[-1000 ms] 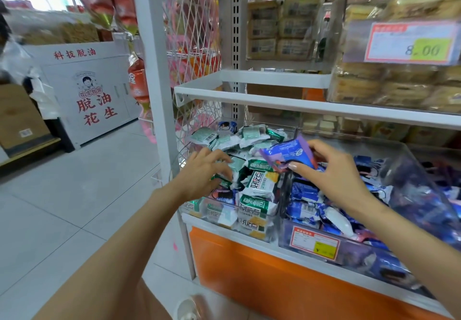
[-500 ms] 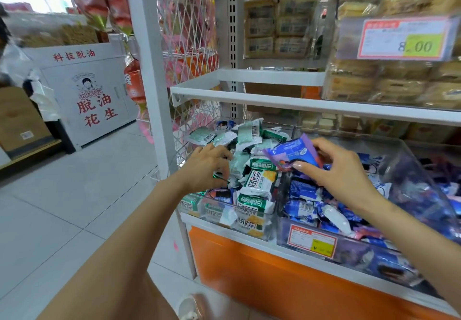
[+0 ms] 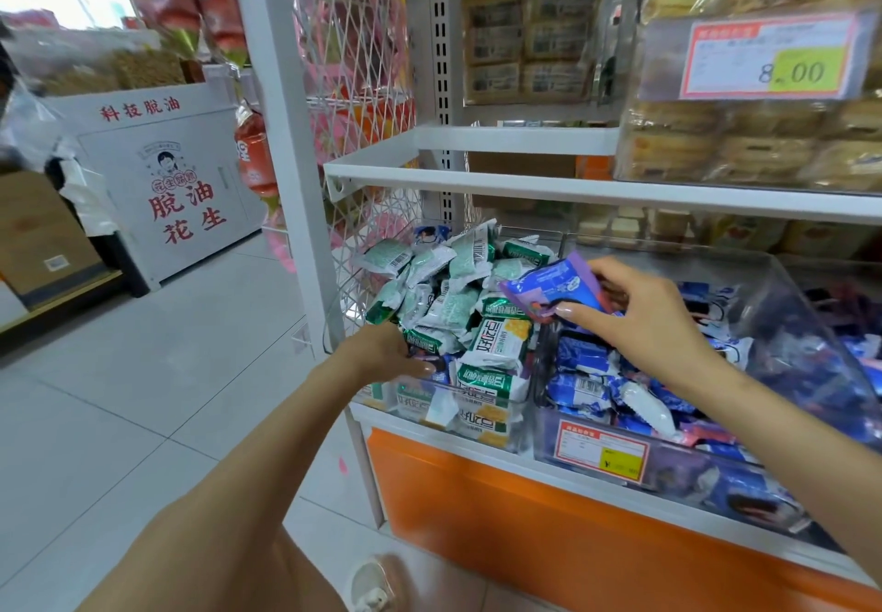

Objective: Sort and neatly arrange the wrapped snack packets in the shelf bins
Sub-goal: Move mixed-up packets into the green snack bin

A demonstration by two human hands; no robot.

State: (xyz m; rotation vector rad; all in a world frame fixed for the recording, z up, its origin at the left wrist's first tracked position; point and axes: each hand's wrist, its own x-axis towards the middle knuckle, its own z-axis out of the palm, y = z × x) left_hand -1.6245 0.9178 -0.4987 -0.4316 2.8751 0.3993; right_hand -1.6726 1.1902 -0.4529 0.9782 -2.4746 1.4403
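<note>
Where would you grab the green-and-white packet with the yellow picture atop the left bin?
Probably pinch the green-and-white packet by its crimped near end, coming from above: it lies face up on the pile, that end uncovered.

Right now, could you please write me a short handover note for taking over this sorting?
Right hand pinches a blue packet over the wall between the bins.
Left hand is among the green packets in the left bin; grip hidden.
Done: right bin holds mostly blue.
To do: drop the held packet there, pull stray blue packets from the green pile, tidy both.
</note>
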